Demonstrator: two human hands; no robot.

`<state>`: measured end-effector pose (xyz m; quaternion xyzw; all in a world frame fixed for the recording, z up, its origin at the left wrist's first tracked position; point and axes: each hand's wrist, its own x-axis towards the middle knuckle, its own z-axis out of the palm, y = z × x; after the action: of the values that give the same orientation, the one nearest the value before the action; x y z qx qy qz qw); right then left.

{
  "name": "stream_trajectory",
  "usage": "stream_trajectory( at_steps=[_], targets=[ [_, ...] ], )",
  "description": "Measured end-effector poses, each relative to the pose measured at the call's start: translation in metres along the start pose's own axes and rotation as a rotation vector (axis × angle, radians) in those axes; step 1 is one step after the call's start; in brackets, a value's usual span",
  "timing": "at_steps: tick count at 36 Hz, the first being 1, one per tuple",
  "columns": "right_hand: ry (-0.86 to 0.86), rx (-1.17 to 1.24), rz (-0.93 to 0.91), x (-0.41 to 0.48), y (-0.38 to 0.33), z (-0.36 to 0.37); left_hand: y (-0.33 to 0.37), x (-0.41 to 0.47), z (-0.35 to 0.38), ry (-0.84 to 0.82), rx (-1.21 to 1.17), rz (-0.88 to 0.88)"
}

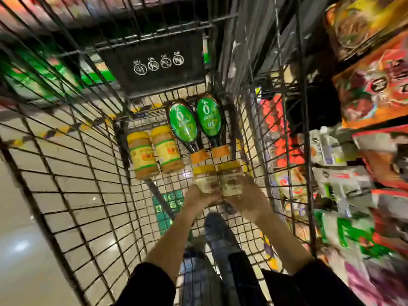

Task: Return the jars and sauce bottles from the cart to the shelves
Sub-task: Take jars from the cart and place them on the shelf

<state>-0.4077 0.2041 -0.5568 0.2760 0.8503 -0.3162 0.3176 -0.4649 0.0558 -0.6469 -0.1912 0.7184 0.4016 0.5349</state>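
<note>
Two forearms come up from the bottom of the frame out of dark sleeves (152, 281) and reach down into the wire cart (306, 138). The left hand (199, 198) is wrapped round the base of one pale jar (205, 180). The right hand (245, 195) is clamped the same way on its twin (230, 180), fingers over the top of the glass. The two jars sit side by side, touching or nearly so, with their yellow lids pointing away from the person. Whether they have left the cart floor I cannot tell.

The step in hand looks like lifting this pair out. It would go best with a straight pull upward, wrists level and the jars kept from knocking together. Their lids lie just beside the orange caps of the two green-labelled sauce bottles (210, 119), so drawing back a little first should avoid nudging them. Left of the bottles, two more yellow-lidded jars (154, 153) lie flat at centre frame, waiting their turn. The shelves (375, 131) run down the right edge, blurred, so a short swing right would reach them.
</note>
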Motion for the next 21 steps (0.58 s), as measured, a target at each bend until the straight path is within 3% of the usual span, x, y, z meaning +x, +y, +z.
stream_trajectory(
  at_steps=[6, 13, 21],
  targets=[
    [0.013, 0.055, 0.099, 0.011, 0.007, 0.006, 0.012, -0.005, 0.008, 0.027, 0.022, 0.044],
    [0.053, 0.161, 0.186, 0.026, 0.017, 0.018, 0.013, -0.020, -0.012, -0.103, -0.021, -0.024],
    [-0.032, 0.235, 0.289, 0.041, 0.020, 0.020, 0.015, -0.073, -0.053, -0.140, -0.130, -0.023]
  ],
)
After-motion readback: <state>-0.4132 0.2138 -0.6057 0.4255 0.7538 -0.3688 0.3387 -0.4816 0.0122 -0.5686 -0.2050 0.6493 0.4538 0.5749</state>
